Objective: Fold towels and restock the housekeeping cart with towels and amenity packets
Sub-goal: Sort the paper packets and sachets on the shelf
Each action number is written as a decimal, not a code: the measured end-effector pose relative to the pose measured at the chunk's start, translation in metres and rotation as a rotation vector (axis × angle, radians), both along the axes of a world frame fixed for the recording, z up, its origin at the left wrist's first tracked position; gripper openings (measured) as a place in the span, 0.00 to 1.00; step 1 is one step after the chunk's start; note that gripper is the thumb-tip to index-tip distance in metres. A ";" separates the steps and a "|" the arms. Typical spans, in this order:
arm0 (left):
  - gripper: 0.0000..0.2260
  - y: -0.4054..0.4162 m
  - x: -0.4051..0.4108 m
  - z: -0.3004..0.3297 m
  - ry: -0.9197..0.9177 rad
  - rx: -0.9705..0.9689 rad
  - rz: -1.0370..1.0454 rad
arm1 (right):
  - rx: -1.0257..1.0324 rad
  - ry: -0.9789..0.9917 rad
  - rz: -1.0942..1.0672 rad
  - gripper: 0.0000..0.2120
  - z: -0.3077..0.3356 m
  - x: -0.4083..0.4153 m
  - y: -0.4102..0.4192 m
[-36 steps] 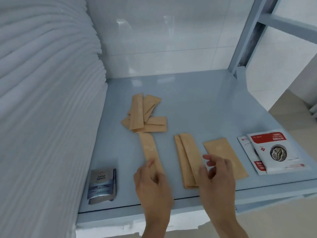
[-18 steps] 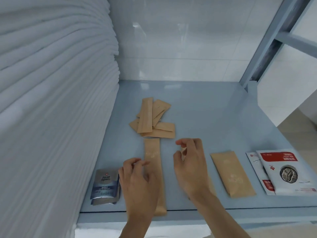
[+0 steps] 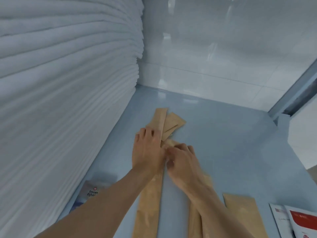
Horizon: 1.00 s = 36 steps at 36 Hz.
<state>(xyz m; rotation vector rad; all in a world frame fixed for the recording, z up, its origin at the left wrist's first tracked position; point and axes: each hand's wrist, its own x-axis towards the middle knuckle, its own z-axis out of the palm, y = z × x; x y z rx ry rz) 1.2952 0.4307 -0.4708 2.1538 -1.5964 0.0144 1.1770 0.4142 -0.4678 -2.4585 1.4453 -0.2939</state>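
Both hands meet at the near edge of the brown packet pile on the shelf: left hand rests flat with fingers straight, right hand pinches a packet there.

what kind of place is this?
Likely a hotel housekeeping store or cart shelf: a tall stack of folded white towels, brown paper amenity packets and coffee sachets on a blue metal shelf against tiled wall.

Bare forearms (no sleeves), unadorned hands
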 end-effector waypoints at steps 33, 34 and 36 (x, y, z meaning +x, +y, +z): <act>0.08 0.168 -0.028 0.036 1.056 -0.013 0.025 | 0.554 -1.053 -0.302 0.05 0.040 -0.022 0.086; 0.08 0.173 -0.026 0.034 1.039 -0.009 0.032 | 0.572 -1.026 -0.297 0.05 0.036 -0.024 0.091; 0.07 0.180 -0.023 0.032 0.998 0.007 0.045 | 0.575 -0.948 -0.296 0.05 0.030 -0.027 0.099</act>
